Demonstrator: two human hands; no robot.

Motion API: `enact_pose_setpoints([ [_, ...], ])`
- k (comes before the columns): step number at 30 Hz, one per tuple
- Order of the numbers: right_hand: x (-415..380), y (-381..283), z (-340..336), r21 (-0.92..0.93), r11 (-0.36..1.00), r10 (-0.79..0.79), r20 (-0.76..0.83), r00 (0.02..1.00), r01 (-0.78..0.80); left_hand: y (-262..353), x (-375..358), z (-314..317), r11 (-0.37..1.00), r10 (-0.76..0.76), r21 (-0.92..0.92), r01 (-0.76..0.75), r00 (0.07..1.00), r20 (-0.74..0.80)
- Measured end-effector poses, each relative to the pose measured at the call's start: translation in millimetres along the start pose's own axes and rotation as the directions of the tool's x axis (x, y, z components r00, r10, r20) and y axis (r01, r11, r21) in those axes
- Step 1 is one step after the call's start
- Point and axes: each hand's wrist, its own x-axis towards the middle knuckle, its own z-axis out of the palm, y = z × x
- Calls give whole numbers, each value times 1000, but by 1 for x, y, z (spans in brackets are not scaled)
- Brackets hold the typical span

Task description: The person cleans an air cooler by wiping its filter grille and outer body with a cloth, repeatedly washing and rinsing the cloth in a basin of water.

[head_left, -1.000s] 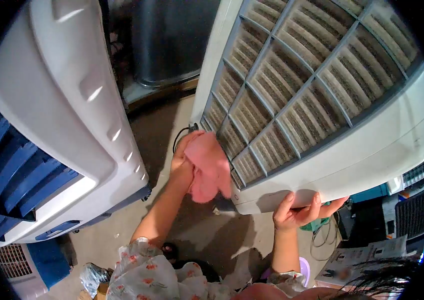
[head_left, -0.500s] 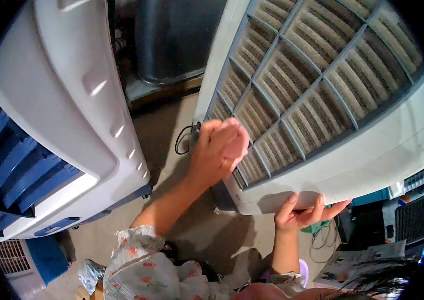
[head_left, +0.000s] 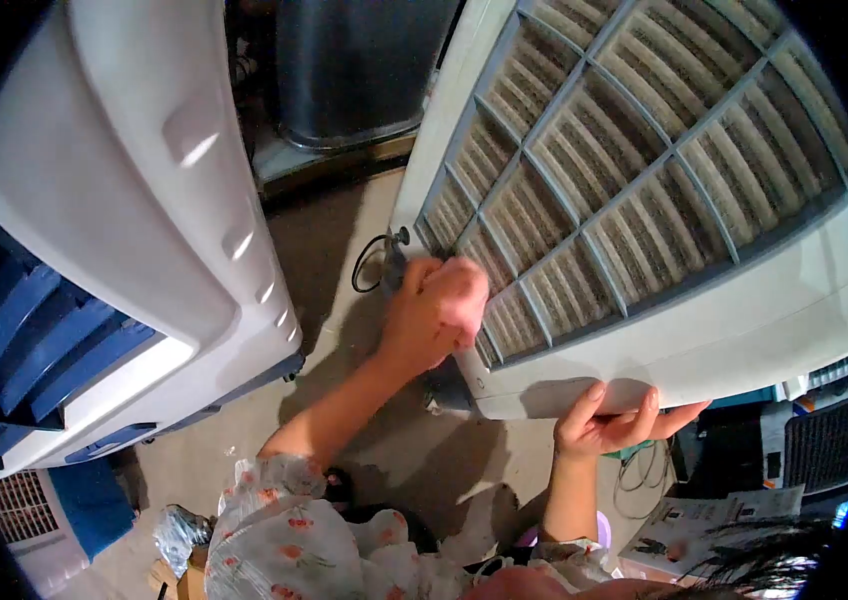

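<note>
My left hand (head_left: 432, 315) is closed around a bunched pink cloth (head_left: 465, 291), pressing it against the lower left edge of a dusty slatted grille (head_left: 584, 200). Most of the cloth is hidden by my fingers. The grille has grey ribs and sits in the white housing (head_left: 744, 345) of a large appliance that looks like an air cooler. Below, my right hand (head_left: 609, 425) rests its spread fingers against the bottom edge of this housing, with nothing seen in it.
Another large white unit (head_left: 174, 200) with blue louvres (head_left: 34, 330) stands at the left. Behind is a dark, shiny container (head_left: 359, 75). A black cable (head_left: 362, 265) loops beside the housing. Printed papers (head_left: 704, 525) lie at the lower right, and crumpled plastic (head_left: 181, 535) at the lower left.
My left hand with the cloth has moved slightly down along the grille's edge and turned a little. The view has shifted slightly. My right hand stays at the housing edge.
</note>
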Motion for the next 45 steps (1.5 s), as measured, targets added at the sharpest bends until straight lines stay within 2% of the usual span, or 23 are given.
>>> enact_pose_setpoints([
  [2, 2, 1, 1, -8, 1000, -23, -15, 1000, 22, 1, -14, -4, 987, -6, -158, -1, 999, -44],
  [5, -5, 2, 3, 3, 1000, 15, -32, 999, -15, -4, -34, 1, 864, -441, -308, 399, 894, -78],
  [8, -10, 4, 5, 31, 999, 32, -44, 998, -31, 8, -25, 20, 846, -405, -458, 272, 887, -221],
  [10, -3, 1, 6, 61, 998, 6, -26, 1000, -4, 1, -50, 68, 663, -477, -691, 289, 874, -93],
  [12, -8, 2, 6, 53, 999, 14, -46, 999, -12, 2, -79, 85, 773, -372, -556, 306, 928, -6],
  [13, -9, 3, 9, 52, 999, 19, -58, 998, -16, 5, -93, 82, 923, -257, -282, 261, 965, 52],
  [15, -7, 1, 9, 21, 999, 26, -55, 998, -25, 1, -101, 77, 927, -316, -177, 330, 943, 107],
  [16, -7, 0, 8, 4, 1000, 29, -44, 999, -29, -4, -95, 75, 806, -465, -364, 467, 880, 97],
  [19, -7, 4, 6, -3, 1000, -17, -22, 1000, 16, -50, -53, 77, 694, -538, -588, 416, 842, -39],
  [21, -4, 6, 4, 1, 999, -34, -23, 999, 34, -20, -43, 67, 956, -295, -43, 292, 948, -119],
  [22, -4, 6, 5, 17, 999, -36, -30, 999, 37, -5, -39, 63, 950, -165, 239, 199, 974, -155],
  [23, -5, 6, 6, 29, 999, -30, -39, 999, 32, -8, -53, 77, 797, -134, 604, 17, 980, 149],
  [24, -5, 6, 7, 10, 1000, -23, -41, 999, 24, 2, -76, 83, 963, -179, 213, 166, 983, 41],
  [25, -4, 4, 7, -7, 1000, -14, -39, 999, 14, 17, -91, 81, 951, -221, -235, 200, 973, -67],
  [27, -6, 4, 7, -21, 1000, -11, -27, 1000, 11, 21, -77, 58, 975, -11, 222, -30, 984, 179],
  [30, -5, 6, 4, -23, 999, -33, -16, 999, 32, -8, -74, 78, 983, -181, -33, 180, 982, -52],
  [35, -3, 4, 8, 16, 999, -31, -40, 999, 31, 4, -93, 83, 1000, 19, -1, -19, 996, 83],
  [36, -4, 3, 7, 16, 1000, -23, -36, 999, 24, 6, -97, 77, 987, 3, -157, 15, 994, 110],
  [38, -6, 4, 6, 8, 1000, -9, -27, 1000, 9, 4, -102, 66, 796, -150, -568, 211, 977, 153],
  [40, -7, 5, 2, -36, 999, -20, -7, 1000, 20, -4, -103, 56, 233, -369, -886, 401, 879, 300],
  [42, -6, 6, 3, -43, 999, -15, -8, 1000, 14, -6, -83, 43, -419, -427, -842, 341, 745, 513],
  [43, -8, 7, 3, -36, 999, 3, -7, 1000, -3, -1, -75, 37, -453, -489, -828, 330, 685, 540],
  [45, -10, 8, 3, -20, 999, 27, -11, 1000, -28, -8, -73, 28, -464, -340, -840, 281, 819, 462],
])
